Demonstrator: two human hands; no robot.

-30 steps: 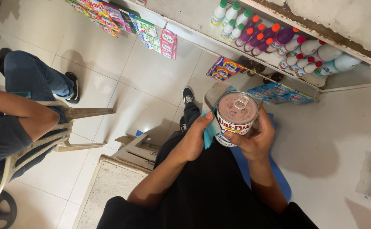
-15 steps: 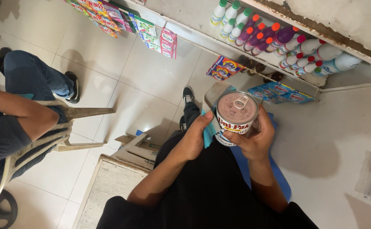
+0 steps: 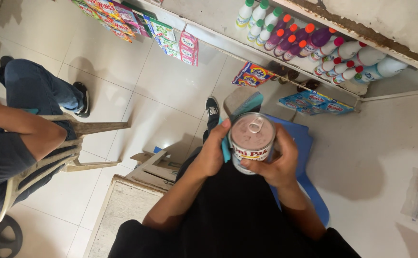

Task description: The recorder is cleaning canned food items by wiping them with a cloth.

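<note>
Right now, the person holds a round tin can [image 3: 252, 143] in both hands, up in front of their body and over their lap. The can has a silver lid with a pull ring on top and a white and red label on its side. The right hand [image 3: 275, 162] is wrapped around the right side and bottom of the can, with the fingers clamped on the label. The left hand [image 3: 212, 152] is closed on the left side of the can and also presses a teal cloth [image 3: 237, 122] against it. The cloth sticks up behind the can toward the far side. The person sits on a blue chair [image 3: 304, 157], and one black shoe [image 3: 212, 109] shows on the floor past the can. On the left, another person [image 3: 17, 143] in jeans sits on a pale plastic chair [image 3: 60, 153]. Near the bottom is the corner of a pale worktop [image 3: 123, 210]. Far off, a shelf holds white and purple bottles [image 3: 314, 43] with green, orange and red caps. Bright packets [image 3: 132, 21] lie in a row on the far left.
</note>
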